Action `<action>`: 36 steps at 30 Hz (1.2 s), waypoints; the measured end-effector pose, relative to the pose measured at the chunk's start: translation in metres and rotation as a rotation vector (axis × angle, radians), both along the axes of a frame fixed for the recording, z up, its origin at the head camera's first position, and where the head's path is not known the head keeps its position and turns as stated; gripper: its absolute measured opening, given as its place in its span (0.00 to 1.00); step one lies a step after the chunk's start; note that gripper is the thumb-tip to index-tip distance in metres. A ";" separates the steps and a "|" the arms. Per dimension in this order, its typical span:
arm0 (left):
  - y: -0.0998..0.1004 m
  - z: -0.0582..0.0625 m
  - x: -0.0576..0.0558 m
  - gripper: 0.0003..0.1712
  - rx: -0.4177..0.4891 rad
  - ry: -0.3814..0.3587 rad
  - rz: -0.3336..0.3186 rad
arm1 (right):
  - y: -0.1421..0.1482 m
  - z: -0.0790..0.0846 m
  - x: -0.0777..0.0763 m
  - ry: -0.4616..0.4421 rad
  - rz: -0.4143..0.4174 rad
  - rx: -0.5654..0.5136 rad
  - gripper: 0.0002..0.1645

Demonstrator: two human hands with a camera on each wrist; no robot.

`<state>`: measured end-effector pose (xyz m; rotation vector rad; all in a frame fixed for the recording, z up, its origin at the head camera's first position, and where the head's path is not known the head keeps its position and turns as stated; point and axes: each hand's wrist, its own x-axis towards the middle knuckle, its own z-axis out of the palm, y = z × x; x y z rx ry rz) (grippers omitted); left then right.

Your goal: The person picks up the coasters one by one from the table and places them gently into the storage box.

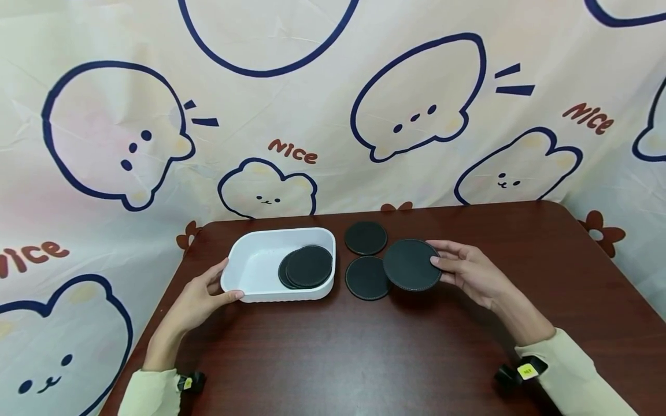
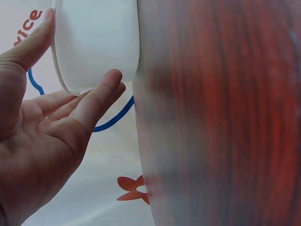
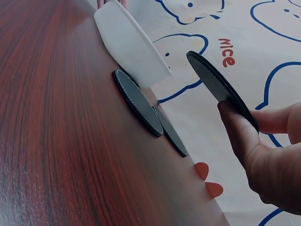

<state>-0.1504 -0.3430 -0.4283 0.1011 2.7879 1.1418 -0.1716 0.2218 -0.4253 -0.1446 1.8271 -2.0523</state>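
Observation:
In the head view my right hand (image 1: 470, 271) pinches a round black coaster (image 1: 410, 264) by its right edge, thumb on top. The right wrist view shows this coaster (image 3: 216, 82) tilted and raised above the table. My left hand (image 1: 200, 297) grips the left end of a white plastic tray (image 1: 255, 277), its thumb at the near corner and fingers round the end. Two black coasters (image 1: 309, 266) lie overlapping inside the tray's right part. Between tray and right hand, two more sit on the table: a far coaster (image 1: 366, 237) and a near coaster (image 1: 367, 278).
The dark brown wooden table (image 1: 333, 358) runs back to a pale cloth backdrop (image 1: 333, 115) printed with cartoon bears. Both wrists carry small black devices, one of them a right wrist camera (image 1: 520, 371).

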 end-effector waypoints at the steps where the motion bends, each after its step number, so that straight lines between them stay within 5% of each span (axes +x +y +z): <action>1: 0.000 0.000 0.000 0.61 0.001 0.001 -0.001 | -0.001 0.000 0.000 -0.001 0.000 -0.005 0.42; 36: 0.000 -0.001 0.000 0.62 0.009 -0.010 -0.002 | -0.060 -0.002 -0.018 -0.068 0.005 -0.121 0.35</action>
